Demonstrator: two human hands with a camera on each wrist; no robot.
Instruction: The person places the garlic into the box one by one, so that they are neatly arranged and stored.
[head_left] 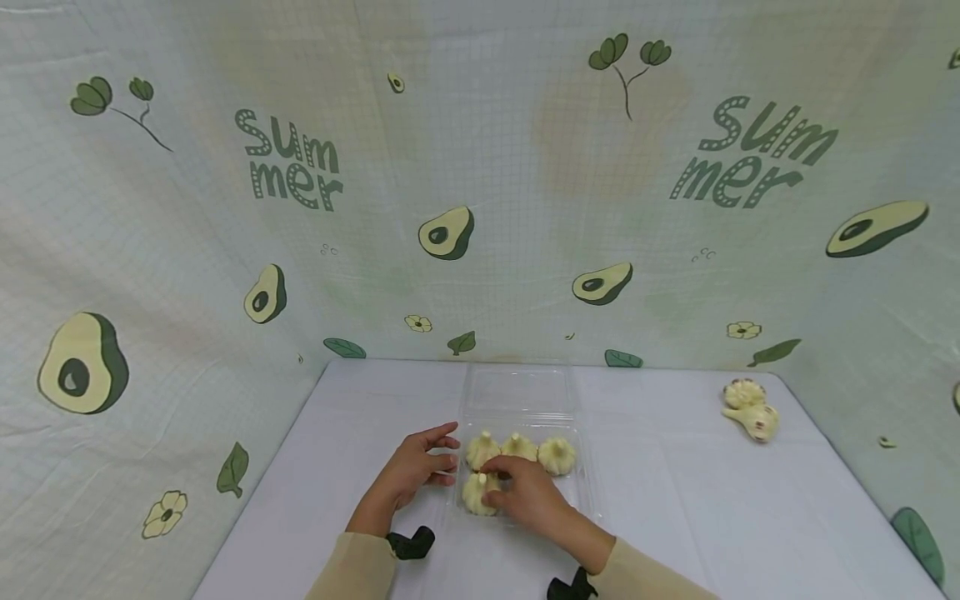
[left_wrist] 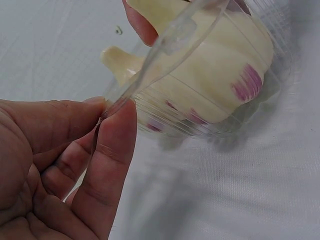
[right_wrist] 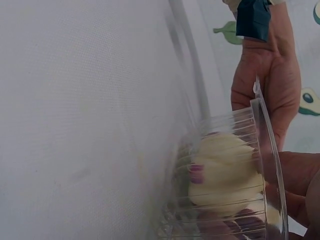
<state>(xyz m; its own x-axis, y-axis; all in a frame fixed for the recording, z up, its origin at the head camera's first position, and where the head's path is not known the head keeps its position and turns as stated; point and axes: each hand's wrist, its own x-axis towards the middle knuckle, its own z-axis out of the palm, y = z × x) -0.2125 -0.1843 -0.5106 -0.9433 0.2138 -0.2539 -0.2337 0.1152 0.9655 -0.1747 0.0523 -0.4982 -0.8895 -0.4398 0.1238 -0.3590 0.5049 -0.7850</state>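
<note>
A clear plastic clamshell box (head_left: pixel 587 492) stands in front of me, its lid (head_left: pixel 517 392) folded back. My left hand (head_left: pixel 416 471) is at the box's left side; in the left wrist view its thumb and finger (left_wrist: pixel 112 145) pinch the rim. My right hand (head_left: pixel 528 496) reaches into the box, thumb and fingers around the front-left garlic bulb (head_left: pixel 476 496). Through the ribbed wall, the right wrist view shows a cream bulb (right_wrist: pixel 225 175) with a purple patch. Behind it sit a left bulb (head_left: pixel 482 451), a middle bulb (head_left: pixel 519 447) and a right bulb (head_left: pixel 557 456).
At the far right of the white table (head_left: pixel 667 492), two more garlic bulbs (head_left: pixel 759 423) lie against each other. A printed cloth (head_left: pixel 517 167) with avocados and leaves hangs behind and along both sides. Dark straps (head_left: pixel 412 543) sit at both wrists.
</note>
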